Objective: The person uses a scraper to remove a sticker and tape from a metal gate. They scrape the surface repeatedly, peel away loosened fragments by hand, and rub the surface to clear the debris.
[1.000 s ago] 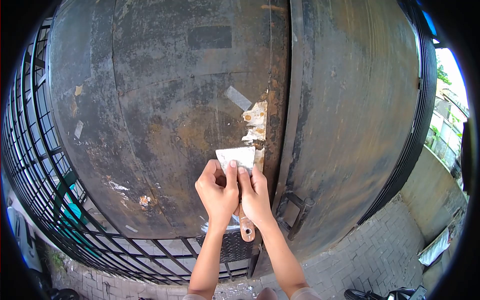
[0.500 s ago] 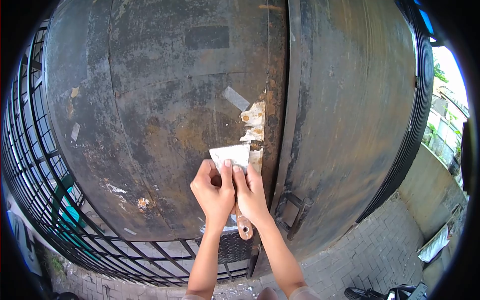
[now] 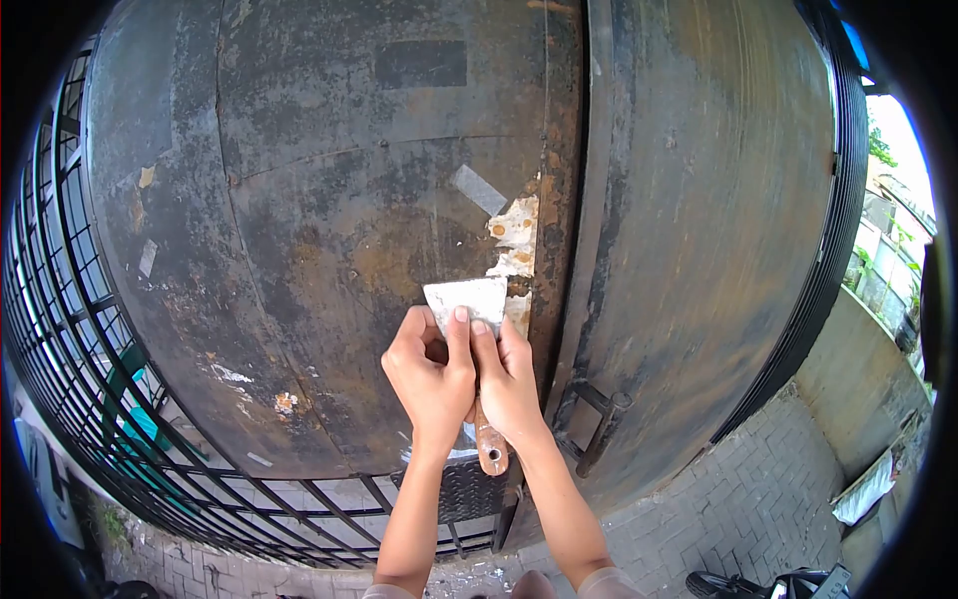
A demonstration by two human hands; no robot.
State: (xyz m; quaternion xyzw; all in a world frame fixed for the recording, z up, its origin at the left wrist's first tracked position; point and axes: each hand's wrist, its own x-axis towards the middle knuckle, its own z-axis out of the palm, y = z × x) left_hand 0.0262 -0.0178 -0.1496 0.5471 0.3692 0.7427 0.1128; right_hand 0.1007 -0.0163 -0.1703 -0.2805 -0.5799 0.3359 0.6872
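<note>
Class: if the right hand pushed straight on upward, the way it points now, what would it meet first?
Most likely the flaking white patch, just above the scraper that the right hand presses against the gate.

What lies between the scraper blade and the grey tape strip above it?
In the head view, only bare rusty gate panel lies between scraper blade and tape strip; torn white paper sits just right.

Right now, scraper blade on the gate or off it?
On. Left hand and right hand press the scraper against the rusty gate, just below the peeling paper.
</note>
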